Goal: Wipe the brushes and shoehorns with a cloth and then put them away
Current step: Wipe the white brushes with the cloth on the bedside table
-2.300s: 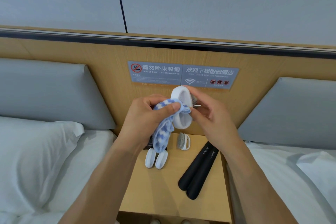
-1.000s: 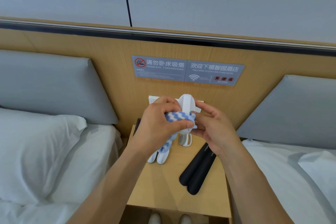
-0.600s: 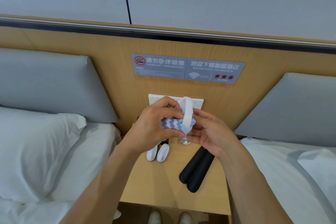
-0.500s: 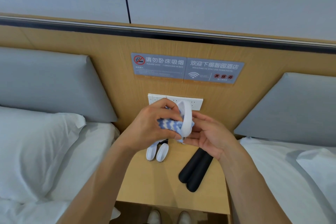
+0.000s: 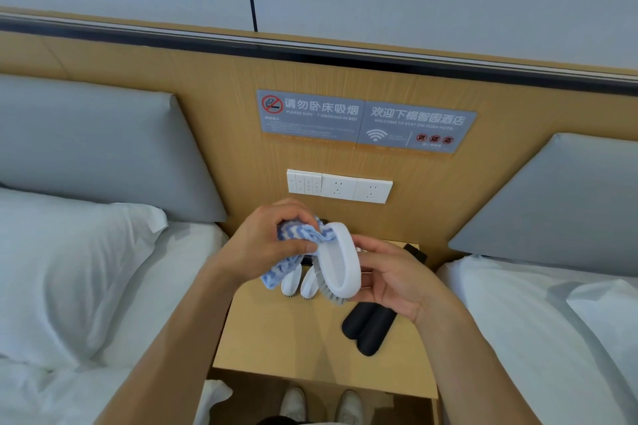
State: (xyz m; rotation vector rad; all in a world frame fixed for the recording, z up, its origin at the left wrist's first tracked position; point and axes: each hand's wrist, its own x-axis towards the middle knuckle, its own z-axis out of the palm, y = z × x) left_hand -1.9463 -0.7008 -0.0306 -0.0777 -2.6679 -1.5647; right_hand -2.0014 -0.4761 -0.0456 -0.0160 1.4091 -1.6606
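Item: white oval plastic brush (image 5: 340,267), my right grip (image 5: 390,281) pinching it, left grip (image 5: 266,241) pinching striped blue-white cloth (image 5: 303,235). Risk: brush slipping benchward under wiping pressure.

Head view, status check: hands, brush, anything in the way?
Left hand grips blue-white cloth against white brush. Right hand holds brush above nightstand. Two small brushes, black shoehorns waiting below. Nothing obstructing.

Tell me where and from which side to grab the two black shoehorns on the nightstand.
Grip the black shoehorns at their rounded near ends, coming from the front edge of the nightstand. They lie flat, side by side, and those ends are exposed, while their far ends pass under the right hand holding the white brush. Pinching across the pair is probably easiest.
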